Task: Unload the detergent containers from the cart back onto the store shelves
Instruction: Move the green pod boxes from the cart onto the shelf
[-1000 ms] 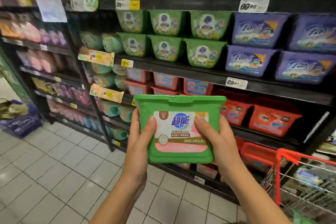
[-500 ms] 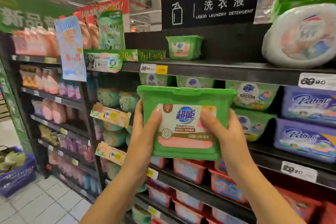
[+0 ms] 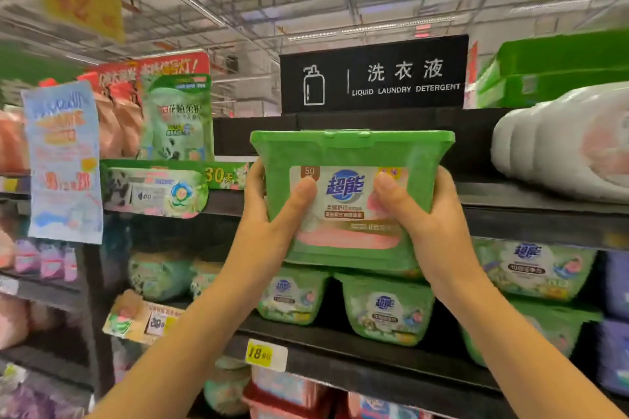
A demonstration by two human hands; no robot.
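At centre frame, the fingers of both hands are hidden behind the green detergent box; only the thumbs show, pressed on its white-and-pink label. The left hand grips the box's left side and the right hand its right, holding it up before the top shelf; whether it touches the shelf I cannot tell. Goods near the frame edges are blurred. Dark shelving runs across beneath a black aisle sign. The box is plastic, tapered downward and flat-lidded; similar green tubs sit on the shelf below.
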